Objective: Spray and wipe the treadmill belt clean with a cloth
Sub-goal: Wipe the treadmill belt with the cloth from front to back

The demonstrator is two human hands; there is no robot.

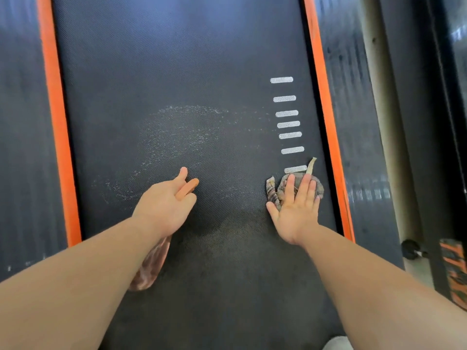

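Cloth pressed flat to the treadmill belt (177, 72), near its right edge.

The striped cloth (274, 194) lies bunched on the dark belt, just below a column of white dash markings (288, 125). The right hand (295, 210) rests on it with fingers straight and spread. Mid-belt, the left hand (164, 203) grips a pinkish spray bottle (149, 266), one finger pointing forward beside its orange trigger (188, 189). Pale streaky smears (177, 132) mark the belt beyond it. Orange side strips (56, 122) run along both edges.
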